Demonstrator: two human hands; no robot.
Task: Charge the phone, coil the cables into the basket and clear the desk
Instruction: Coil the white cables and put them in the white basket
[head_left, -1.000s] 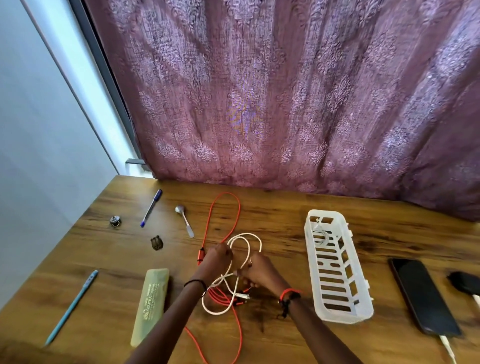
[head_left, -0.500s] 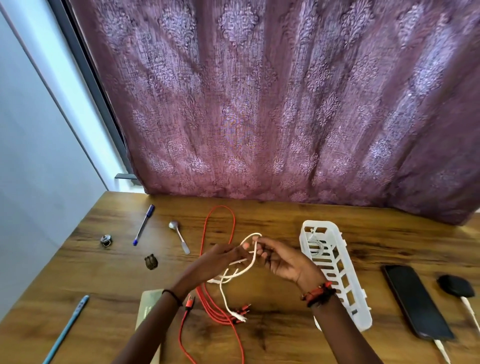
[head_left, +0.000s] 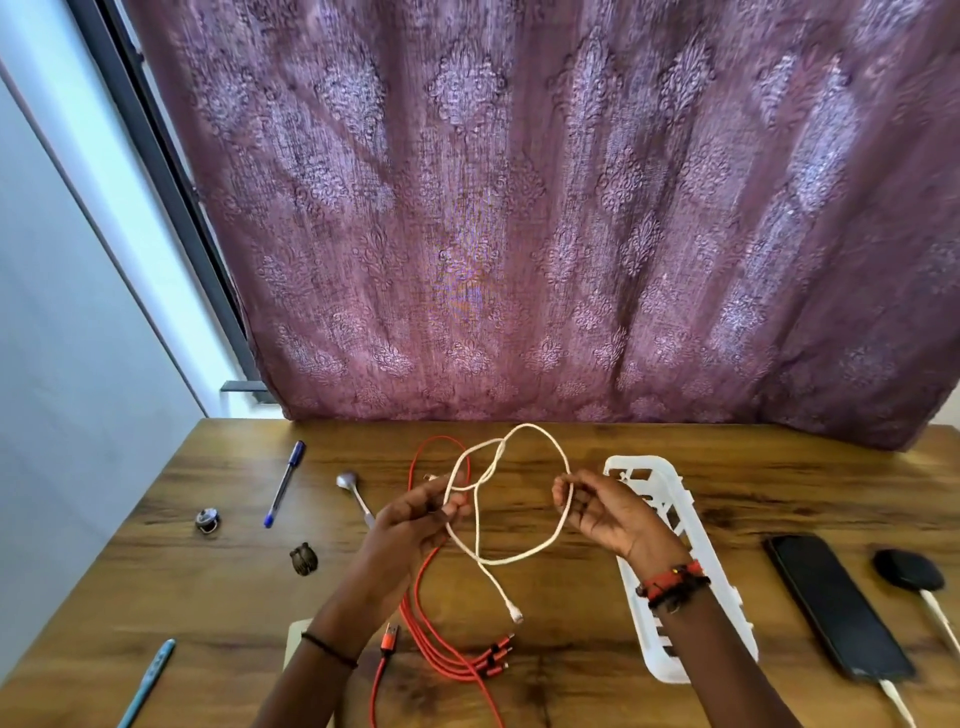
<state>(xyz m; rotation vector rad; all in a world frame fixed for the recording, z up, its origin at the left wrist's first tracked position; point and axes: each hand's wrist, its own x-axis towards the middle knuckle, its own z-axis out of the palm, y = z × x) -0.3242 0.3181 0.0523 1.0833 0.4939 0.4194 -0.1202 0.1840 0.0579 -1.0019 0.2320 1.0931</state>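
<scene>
Wooden desk (head_left: 519, 675) against a purple curtain (head_left: 519, 208), and we're mid-coil on the white cable (head_left: 524, 556). Left hand (head_left: 415, 525) pinches crossed strands just above the surface, near the desk's middle; right hand (head_left: 597, 514) has fingers curled round the loop's far side, holding it open. One plug end dangles toward the near edge. Red cable (head_left: 431, 639) lies loose under the white one, running from near the far edge to the near edge. Basket (head_left: 644, 467) sits just right of the right hand; phone (head_left: 836, 608), near the right edge, already has a lead in it.

For a clean coil: we feed equal loops into the left pinch, let the cable twist freely, and clear that crossing near the top so it doesn't knot. Lift the white one clear of the red first, tuck the tail last.
</scene>
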